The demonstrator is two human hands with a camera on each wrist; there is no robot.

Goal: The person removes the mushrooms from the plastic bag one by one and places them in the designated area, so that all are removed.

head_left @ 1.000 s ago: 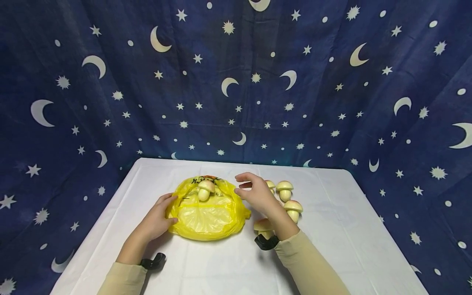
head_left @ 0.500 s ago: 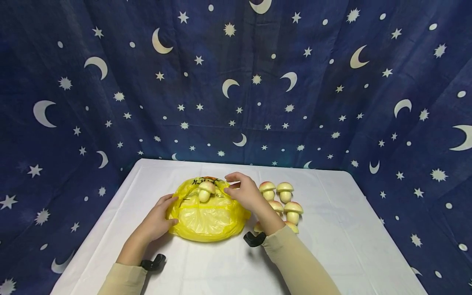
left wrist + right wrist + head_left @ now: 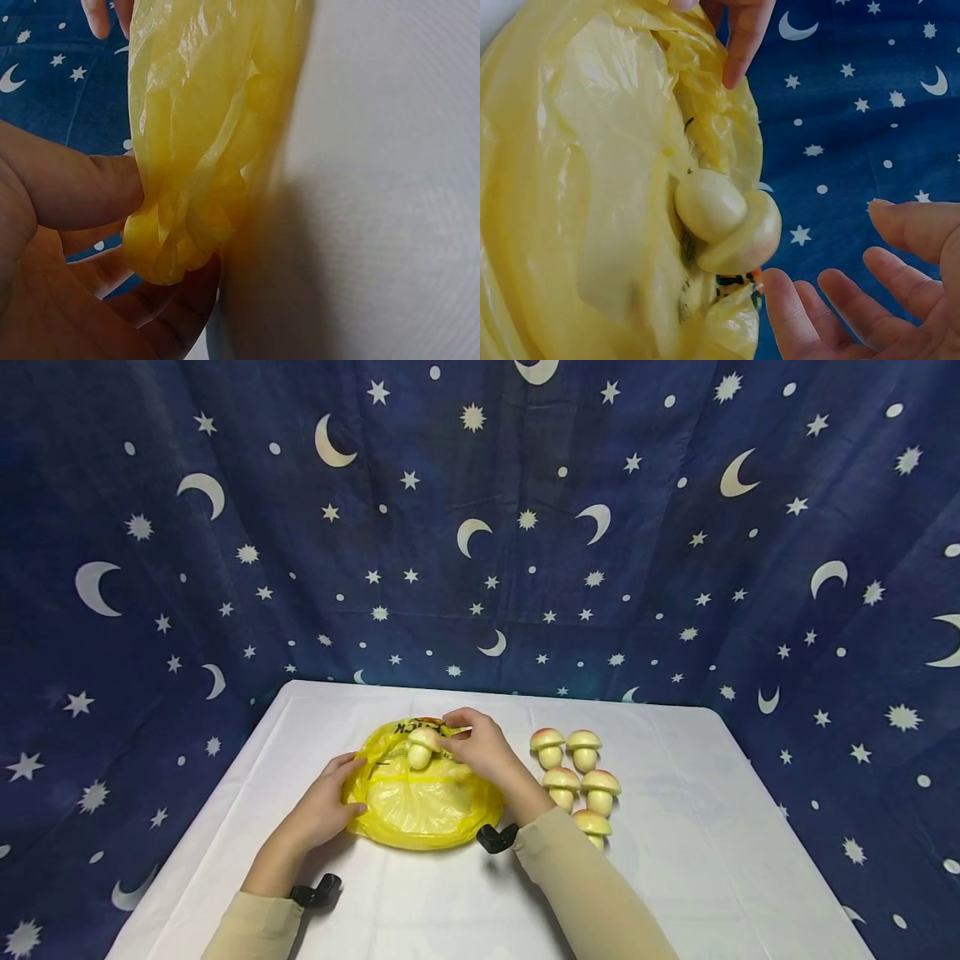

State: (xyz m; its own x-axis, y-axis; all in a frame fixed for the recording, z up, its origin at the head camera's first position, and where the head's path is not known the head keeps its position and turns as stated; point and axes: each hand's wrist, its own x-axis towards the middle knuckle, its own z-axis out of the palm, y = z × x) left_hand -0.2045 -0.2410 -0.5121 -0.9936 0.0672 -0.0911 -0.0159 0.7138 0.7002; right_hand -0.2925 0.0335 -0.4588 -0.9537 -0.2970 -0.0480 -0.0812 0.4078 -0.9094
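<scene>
A yellow plastic bag [image 3: 420, 814] lies spread on the table, its mouth wide and its rim rolled. Inside near the far rim, a cream toy mushroom [image 3: 421, 750] with a pinkish cap sits over the dark print; the right wrist view shows the same mushroom [image 3: 712, 206] close up. My left hand [image 3: 327, 797] holds the bag's left edge, with crumpled plastic [image 3: 180, 240] between thumb and fingers. Just right of the mushroom is my right hand [image 3: 483, 750], fingers parted and holding nothing. In the right wrist view, its fingers [image 3: 862, 307] stand apart from the mushroom.
Several more toy mushrooms [image 3: 561, 783] stand grouped on the white table [image 3: 697, 860] to the right of the bag. A dark blue curtain [image 3: 420, 543] with moons and stars hangs behind the table and along both sides.
My right hand has moved left over the bag's right rim toward the mushroom inside, uncovering the group of mushrooms on the right. The left hand stays at the bag's edge.
</scene>
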